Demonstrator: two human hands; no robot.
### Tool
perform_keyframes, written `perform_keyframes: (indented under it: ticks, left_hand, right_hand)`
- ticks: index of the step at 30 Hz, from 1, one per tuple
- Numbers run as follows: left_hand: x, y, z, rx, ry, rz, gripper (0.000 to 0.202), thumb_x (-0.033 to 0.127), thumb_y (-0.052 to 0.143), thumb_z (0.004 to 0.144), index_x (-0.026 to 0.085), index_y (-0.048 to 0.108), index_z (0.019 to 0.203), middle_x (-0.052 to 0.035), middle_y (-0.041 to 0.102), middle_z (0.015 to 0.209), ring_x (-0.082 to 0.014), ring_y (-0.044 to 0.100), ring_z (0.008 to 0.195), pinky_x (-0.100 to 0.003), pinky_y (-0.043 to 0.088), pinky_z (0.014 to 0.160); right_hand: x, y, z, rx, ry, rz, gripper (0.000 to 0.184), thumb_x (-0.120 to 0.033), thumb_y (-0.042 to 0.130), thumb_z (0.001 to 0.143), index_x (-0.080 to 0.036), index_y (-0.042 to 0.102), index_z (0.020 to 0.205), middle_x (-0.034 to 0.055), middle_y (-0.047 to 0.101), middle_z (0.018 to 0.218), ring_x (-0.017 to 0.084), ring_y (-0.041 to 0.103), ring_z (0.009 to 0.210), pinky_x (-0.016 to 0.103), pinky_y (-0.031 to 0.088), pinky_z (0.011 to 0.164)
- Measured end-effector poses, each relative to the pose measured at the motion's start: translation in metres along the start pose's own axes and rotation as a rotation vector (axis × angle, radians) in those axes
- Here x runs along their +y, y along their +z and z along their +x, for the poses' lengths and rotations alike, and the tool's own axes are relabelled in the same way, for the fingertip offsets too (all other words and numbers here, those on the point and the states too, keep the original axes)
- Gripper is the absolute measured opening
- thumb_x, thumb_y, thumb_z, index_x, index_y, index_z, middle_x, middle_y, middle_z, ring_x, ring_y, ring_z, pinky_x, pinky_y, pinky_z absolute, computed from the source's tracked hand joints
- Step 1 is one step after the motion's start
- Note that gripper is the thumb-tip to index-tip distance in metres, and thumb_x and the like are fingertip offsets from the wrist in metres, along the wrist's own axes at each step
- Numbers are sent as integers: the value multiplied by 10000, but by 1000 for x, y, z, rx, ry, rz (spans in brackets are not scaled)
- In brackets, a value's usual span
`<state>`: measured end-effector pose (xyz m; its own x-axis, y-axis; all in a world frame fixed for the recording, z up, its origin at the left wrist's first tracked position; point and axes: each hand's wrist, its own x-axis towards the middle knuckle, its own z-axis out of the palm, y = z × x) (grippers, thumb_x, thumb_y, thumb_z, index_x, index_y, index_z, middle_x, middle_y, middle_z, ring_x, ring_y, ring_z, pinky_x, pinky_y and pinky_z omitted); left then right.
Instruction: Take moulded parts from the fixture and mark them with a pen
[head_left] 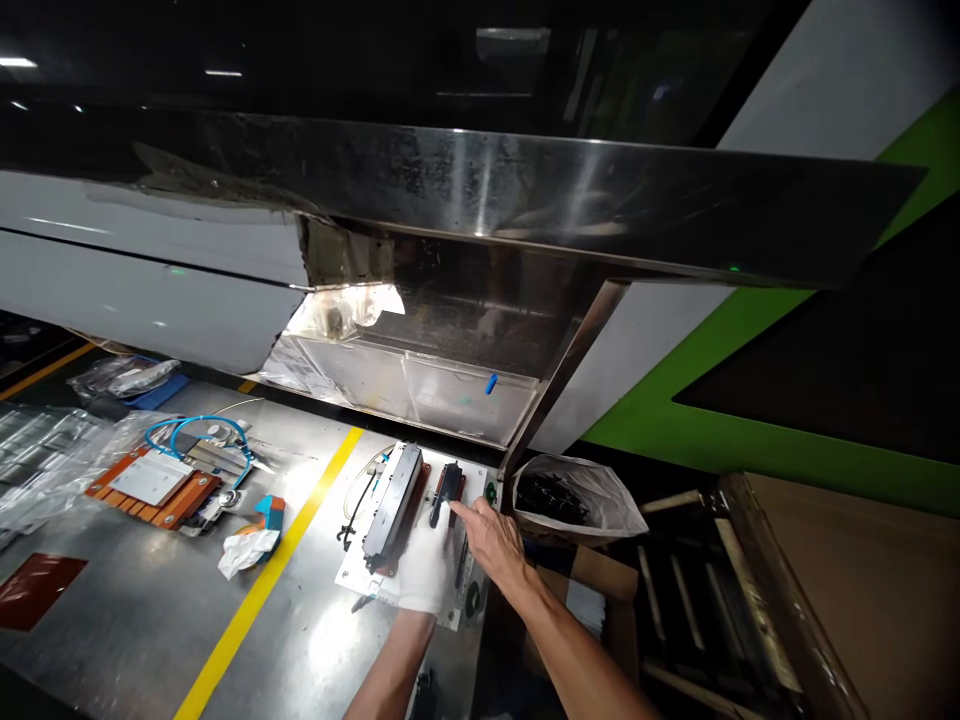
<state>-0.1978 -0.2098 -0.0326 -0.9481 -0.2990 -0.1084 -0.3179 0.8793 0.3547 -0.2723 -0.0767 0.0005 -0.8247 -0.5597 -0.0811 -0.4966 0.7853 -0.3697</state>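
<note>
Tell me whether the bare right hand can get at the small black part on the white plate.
Probably yes: the right hand already has a fingertip at the small black part on the white plate. The gloved left hand lies just beside it, not over it.

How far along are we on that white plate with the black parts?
Done: the long black bar already sits on the white plate. In hand: the gloved left hand rests on the plate while the bare right hand fingers the small black part. Left: whether it is seated can't be told; the bag of black pieces waits alongside.
</note>
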Motion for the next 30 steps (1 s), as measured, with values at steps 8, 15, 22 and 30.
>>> perform_keyframes:
  ticks: [8, 15, 22, 30]
  left_hand:
    - [-4, 4, 7, -49, -12, 30, 581, 239, 342, 966, 336, 404, 1535, -174, 591, 1213, -310, 711, 979, -399, 539, 671]
    - [-2, 3, 12, -33, -7, 122, 568, 254, 331, 960, 324, 422, 1517, -122, 581, 1043, -272, 699, 796, -346, 432, 556]
    - [1, 0, 14, 89, -19, -23, 568, 368, 354, 1002, 302, 328, 1565, -151, 655, 1183, -304, 724, 954, -399, 563, 622]
    - [-28, 23, -48, 412, 111, -126, 400, 324, 534, 976, 140, 585, 1327, -196, 682, 1336, -297, 681, 1232, -444, 621, 992]
  right_hand:
    - [0, -4, 5, -19, -6, -22, 414, -130, 433, 996, -360, 679, 1236, -7, 594, 917, 105, 446, 614, 277, 311, 552]
    - [1, -5, 14, -25, 11, -14, 462, -148, 416, 1009, -411, 631, 1323, -2, 624, 945, 112, 513, 620, 265, 329, 549]
    - [4, 3, 11, 61, 36, 30, 540, -118, 399, 1009, -398, 580, 1434, 30, 647, 1020, 122, 596, 705, 250, 375, 594]
    - [-6, 19, -43, 81, -52, 162, 472, -160, 377, 1032, -337, 599, 1408, 22, 610, 954, 123, 589, 715, 244, 386, 612]
